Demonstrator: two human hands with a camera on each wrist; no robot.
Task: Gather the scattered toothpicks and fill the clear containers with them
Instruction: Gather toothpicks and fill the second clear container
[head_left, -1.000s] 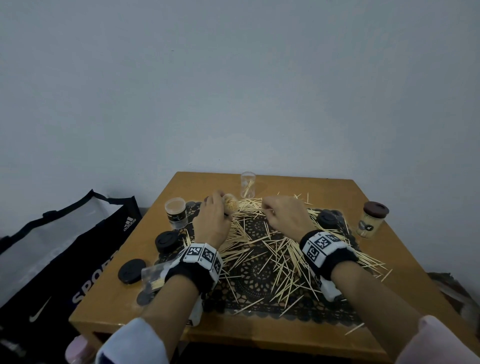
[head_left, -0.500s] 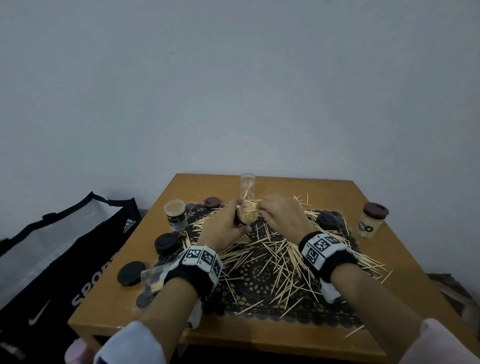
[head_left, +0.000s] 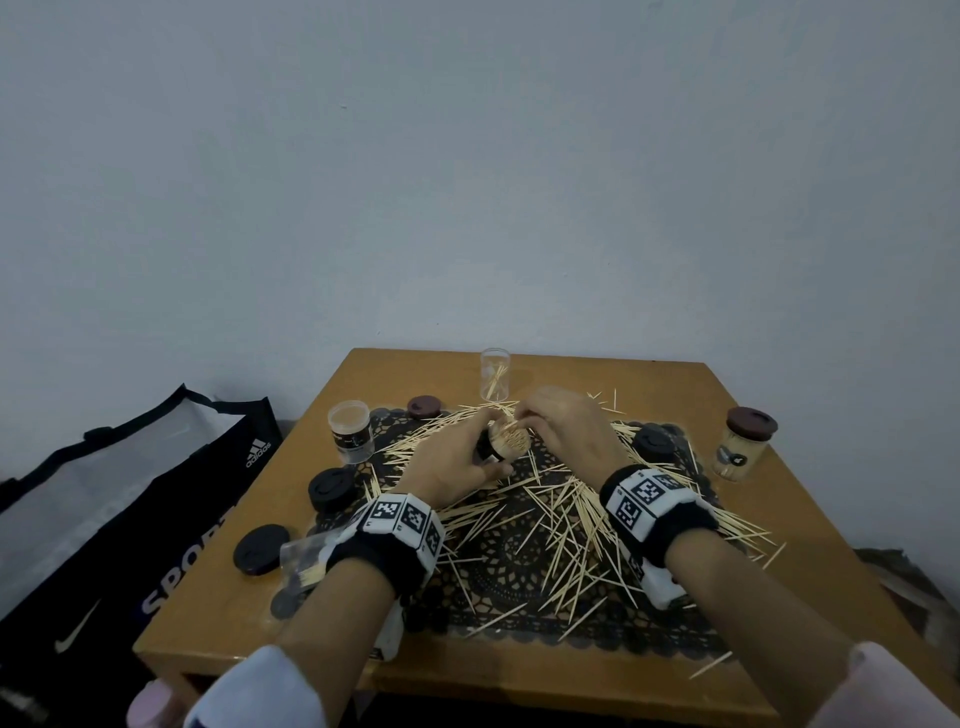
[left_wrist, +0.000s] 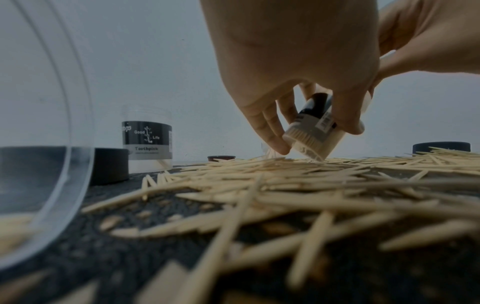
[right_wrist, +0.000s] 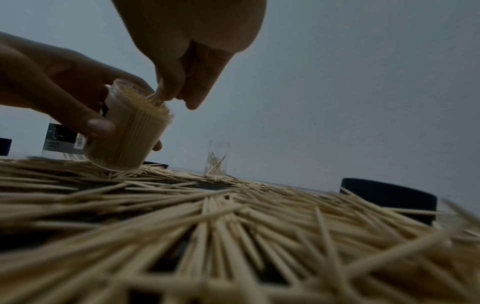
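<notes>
A black sports bag (head_left: 130, 499) stands left of the wooden table (head_left: 810, 499).

Light dim, flat, bluish-grey in all three views; no hard shadows, source cannot be told. Head view: wide-angle bend at edges, table (head_left: 545, 670) outline bowed, wall darker toward corners, detail soft. Left wrist view: near toothpicks (left_wrist: 285, 216) badly blurred, foreground container (left_wrist: 52, 144) out of focus, far label sharp. Right wrist view: hands backlit against pale wall, near-silhouette; foreground toothpicks smeared, noise visible.
</notes>
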